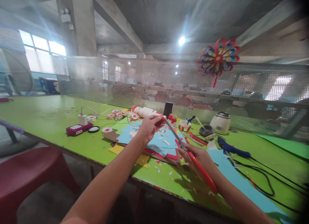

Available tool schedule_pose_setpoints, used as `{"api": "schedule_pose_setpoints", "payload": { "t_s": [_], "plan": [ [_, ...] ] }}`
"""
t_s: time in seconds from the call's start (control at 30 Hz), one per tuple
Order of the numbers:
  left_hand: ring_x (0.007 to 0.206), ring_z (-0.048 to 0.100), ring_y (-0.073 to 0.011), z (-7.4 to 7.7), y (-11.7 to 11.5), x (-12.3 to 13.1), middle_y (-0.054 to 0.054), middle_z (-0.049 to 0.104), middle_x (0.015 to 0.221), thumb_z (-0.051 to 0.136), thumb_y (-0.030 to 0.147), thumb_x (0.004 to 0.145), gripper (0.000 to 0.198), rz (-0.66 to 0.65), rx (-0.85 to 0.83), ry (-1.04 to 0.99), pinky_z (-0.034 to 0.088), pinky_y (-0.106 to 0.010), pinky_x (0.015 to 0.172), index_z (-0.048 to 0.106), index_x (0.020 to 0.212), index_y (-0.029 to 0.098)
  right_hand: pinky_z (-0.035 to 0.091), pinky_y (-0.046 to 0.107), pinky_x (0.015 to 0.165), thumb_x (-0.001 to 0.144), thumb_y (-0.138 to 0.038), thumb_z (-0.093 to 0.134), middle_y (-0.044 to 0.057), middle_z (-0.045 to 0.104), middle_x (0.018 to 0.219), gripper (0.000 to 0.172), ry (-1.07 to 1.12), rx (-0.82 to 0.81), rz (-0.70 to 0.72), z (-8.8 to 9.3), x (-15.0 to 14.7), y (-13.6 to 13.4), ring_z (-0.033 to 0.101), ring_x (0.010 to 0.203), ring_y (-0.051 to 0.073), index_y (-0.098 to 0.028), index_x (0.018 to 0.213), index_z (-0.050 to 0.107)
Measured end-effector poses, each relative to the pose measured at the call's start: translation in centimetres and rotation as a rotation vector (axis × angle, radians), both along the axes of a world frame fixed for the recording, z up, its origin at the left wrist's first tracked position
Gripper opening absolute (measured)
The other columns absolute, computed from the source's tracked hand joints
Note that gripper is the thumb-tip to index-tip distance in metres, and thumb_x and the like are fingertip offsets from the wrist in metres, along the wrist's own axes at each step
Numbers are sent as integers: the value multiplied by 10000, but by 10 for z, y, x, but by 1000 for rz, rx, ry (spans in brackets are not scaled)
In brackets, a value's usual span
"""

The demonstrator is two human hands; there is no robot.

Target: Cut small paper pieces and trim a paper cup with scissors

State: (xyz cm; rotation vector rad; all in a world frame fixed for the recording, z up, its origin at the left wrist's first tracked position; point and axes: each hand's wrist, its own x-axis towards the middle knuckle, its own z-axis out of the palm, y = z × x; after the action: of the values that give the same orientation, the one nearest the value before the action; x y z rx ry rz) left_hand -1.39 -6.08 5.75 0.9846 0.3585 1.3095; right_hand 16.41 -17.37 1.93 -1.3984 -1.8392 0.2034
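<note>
Right hand (204,155): 1 red-handled scissors (193,158) | left hand (147,129): 1 red scrap (159,119)

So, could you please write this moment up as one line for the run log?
left hand: holds red paper | right hand: holds scissors, blades at paper | beneath: blue sheets, green table

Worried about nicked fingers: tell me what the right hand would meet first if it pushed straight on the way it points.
Probably the small red piece pinched in the left hand: the right hand aims its red-handled scissors straight at it, tips close. The fingers lie just beyond; depth is unclear.
</note>
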Motion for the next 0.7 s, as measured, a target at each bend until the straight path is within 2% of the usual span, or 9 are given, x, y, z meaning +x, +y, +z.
{"api": "schedule_pose_setpoints", "payload": {
  "t_s": [0.27,0.5,0.6,0.7],
  "plan": [
    [669,618,-91,-3,2,3,-35,666,691,681,136,696,50,2,-8,2,443,-199,631,664,726,99,413,267,456,837,-513,500,7,599,575,379,11,-35,-3,1,1,-1,532,479,164,-193,850,703],
    [677,587,-88,-5,-2,8,-39,669,725,750,213,634,159,-12,21,53,406,-213,644,683,740,114,425,263,464,828,-514,512,-7,558,564,380,142,1,-38,1,-1,-1,517,464,149,-170,830,673],
    [638,555,-87,-9,-8,13,-41,650,689,786,214,581,193,-86,46,143,379,-224,614,685,701,101,440,270,515,800,-487,571,11,592,630,350,234,38,-49,4,0,-2,538,535,162,-160,886,661],
    [573,504,-79,-14,-17,21,-20,612,626,789,253,572,211,-209,138,353,361,-242,596,682,678,104,451,276,577,774,-446,628,30,625,713,368,323,63,-36,6,2,-3,559,621,175,-151,993,644]
  ]
}}
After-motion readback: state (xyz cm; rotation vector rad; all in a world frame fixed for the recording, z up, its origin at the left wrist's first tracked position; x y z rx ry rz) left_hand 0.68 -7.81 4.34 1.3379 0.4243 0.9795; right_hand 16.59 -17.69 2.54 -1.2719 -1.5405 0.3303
